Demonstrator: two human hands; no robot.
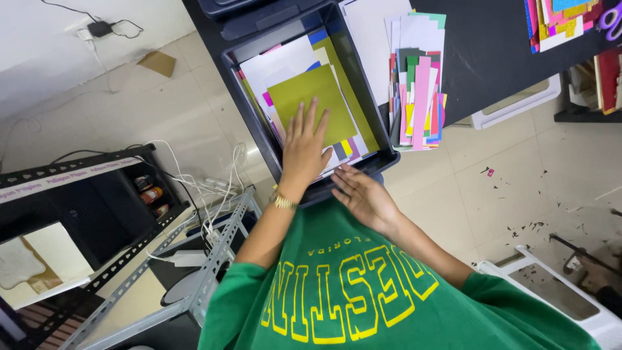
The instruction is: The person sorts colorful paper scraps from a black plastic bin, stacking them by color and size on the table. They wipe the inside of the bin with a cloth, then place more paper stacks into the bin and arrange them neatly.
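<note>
— Two hands, both bare. What is each one doing?

— Left hand (304, 146) lies flat on one olive-green sheet (310, 98), fingers (310, 116) spread open and gripping nothing. It wears one gold bracelet (283, 202) at the wrist. Right hand (361, 193) rests at the near rim of the tray, fingers straight and open, holding nothing.

— Where is the sheet?

— On top of a loose pile of white and coloured papers inside one dark plastic tray (376, 133), which sits on the black counter (492, 58). I cannot count the papers under it; they overlap.

— Anything beside the tray?

— One stack of coloured paper strips (418, 91) just to its right, hanging over the counter edge, and a second heap of coloured scraps (557, 19) at the far corner, well apart. One purple scissor handle (610, 16) shows there.

— And below?

— One metal rack (214, 259) to the left with white cables (207, 188) over it, and paper bits scattered on the tiled floor (518, 188).
</note>
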